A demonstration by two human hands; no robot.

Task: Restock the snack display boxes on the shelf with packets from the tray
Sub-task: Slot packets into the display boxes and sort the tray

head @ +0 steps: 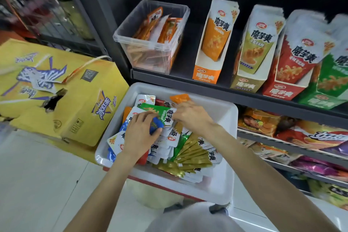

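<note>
A yellow carton (62, 96) lies at nine o'clock. In the white tray (222, 117) at six, the left hand (140, 133) pinches a blue packet (156, 125); the right hand (192, 117) grips a green packet (160, 112). Display boxes (250, 51) stand at two o'clock.

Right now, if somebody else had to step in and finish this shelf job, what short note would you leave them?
Left hand: grips a blue packet in the white plastic tray.
Right hand: pinches a green packet lying on the pile.
Shelf: orange cardboard display box looks part full; olive box, red box and green box look packed.
Done: cannot tell how many went in.
Left: many mixed packets remain in the tray; sort them by colour into matching boxes.
</note>
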